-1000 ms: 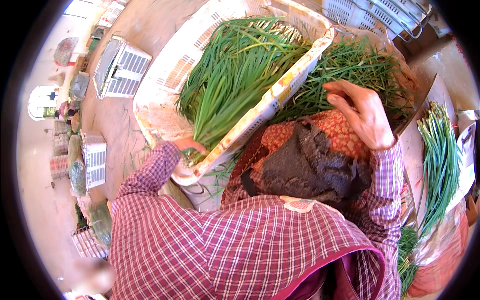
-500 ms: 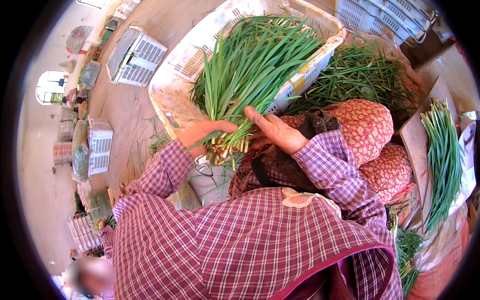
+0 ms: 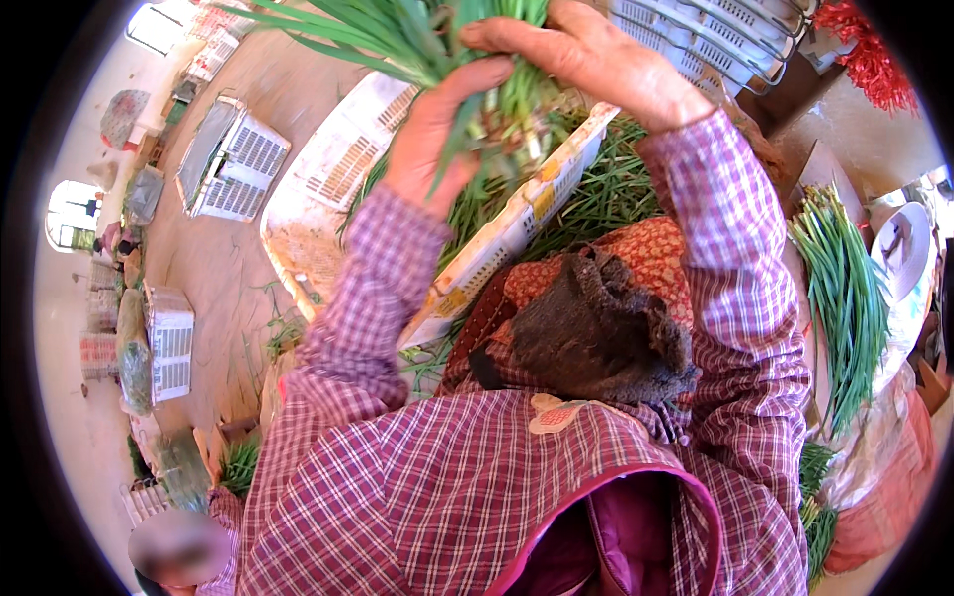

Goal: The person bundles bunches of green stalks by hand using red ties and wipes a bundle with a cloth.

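Observation:
My left hand (image 3: 427, 149) and my right hand (image 3: 596, 60) are both closed around a bunch of Chinese chives (image 3: 422, 40), raised at the top of the view. Its long flat leaves point away to the upper left, partly cut off by the picture edge. The pale stem ends hang toward me, slightly blurred. Below the bunch stands a dirty white plastic crate (image 3: 318, 189) with more chives inside, partly hidden by my hands. More loose chives (image 3: 616, 189) are heaped to the right of the crate. A dark brown cloth (image 3: 596, 333) lies over my lap.
A neat bundle of chives (image 3: 845, 298) rests on a board at my right, near white sheeting. Red strings (image 3: 865, 60) hang at the far right. White crates (image 3: 715, 35) stand behind; another crate (image 3: 238, 159) is on the left floor. A co-worker's sleeve (image 3: 224, 512) shows lower left.
Both hands have lifted the chive bunch up and away from the crate, from low over its near side to the top of the view. More of the dark cloth now shows.

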A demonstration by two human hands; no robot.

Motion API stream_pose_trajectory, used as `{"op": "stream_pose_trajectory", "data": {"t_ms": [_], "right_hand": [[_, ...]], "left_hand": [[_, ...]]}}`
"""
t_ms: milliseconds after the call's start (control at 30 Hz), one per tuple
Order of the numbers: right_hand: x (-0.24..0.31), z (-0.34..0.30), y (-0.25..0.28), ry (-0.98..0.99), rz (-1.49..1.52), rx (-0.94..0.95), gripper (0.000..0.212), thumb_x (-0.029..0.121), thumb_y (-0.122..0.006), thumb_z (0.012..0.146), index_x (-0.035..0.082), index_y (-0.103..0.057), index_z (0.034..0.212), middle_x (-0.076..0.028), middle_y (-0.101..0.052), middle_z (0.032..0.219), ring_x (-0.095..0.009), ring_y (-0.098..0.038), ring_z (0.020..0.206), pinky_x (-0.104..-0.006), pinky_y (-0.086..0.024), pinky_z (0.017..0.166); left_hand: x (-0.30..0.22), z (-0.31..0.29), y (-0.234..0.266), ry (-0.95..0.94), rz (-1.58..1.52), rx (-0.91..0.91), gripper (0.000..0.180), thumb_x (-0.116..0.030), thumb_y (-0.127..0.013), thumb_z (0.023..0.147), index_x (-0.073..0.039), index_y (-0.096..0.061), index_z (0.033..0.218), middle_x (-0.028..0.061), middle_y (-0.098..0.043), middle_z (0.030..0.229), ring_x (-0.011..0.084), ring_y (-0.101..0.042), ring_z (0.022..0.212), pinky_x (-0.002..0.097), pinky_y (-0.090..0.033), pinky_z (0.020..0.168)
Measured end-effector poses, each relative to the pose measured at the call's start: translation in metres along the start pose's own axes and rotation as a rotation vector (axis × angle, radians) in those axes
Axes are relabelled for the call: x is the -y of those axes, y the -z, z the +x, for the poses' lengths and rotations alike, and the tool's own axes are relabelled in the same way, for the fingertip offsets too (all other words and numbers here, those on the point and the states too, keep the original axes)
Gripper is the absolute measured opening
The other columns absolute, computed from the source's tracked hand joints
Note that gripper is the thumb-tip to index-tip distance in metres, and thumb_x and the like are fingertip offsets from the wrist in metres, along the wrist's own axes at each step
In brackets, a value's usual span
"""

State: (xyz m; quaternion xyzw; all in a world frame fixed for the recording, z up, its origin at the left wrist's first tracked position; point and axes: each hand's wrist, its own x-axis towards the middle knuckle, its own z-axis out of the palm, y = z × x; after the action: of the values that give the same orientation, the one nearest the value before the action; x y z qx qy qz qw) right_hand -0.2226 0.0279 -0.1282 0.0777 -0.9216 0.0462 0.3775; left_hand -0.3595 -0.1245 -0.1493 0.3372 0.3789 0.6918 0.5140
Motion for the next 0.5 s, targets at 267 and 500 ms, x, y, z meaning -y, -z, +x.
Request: {"op": "stream_pose_trajectory", "data": {"t_ms": [267, 500], "right_hand": [[-0.068, -0.07, -0.029, -1.283, 0.666, 0.696, 0.103, 0.079, -0.057, 0.076, 0.003, -0.04, 0.145, -0.027, -0.043, 0.142, -0.039, -0.05, 0.127, -0.0434, -0.058, 0.087], [-0.064, -0.089, -0.029, -1.335, 0.803, 0.609, 0.098, 0.068, -0.063, 0.081, 0.002, -0.034, 0.147, -0.023, -0.038, 0.147, -0.038, -0.049, 0.126, -0.0414, -0.057, 0.085]], "left_hand": [[0.122, 0.059, -0.002, 0.339, -0.325, -0.207, 0.04, -0.023, -0.069, 0.089, -0.008, -0.057, 0.123, 0.0124, -0.062, 0.12, 0.0253, -0.063, 0.108, 0.0475, -0.053, 0.092], [0.139, 0.059, 0.024, 0.387, -0.442, -0.151, 0.039, -0.027, -0.068, 0.091, -0.009, -0.057, 0.124, 0.0098, -0.063, 0.119, 0.0293, -0.062, 0.109, 0.0526, -0.051, 0.093]]}}
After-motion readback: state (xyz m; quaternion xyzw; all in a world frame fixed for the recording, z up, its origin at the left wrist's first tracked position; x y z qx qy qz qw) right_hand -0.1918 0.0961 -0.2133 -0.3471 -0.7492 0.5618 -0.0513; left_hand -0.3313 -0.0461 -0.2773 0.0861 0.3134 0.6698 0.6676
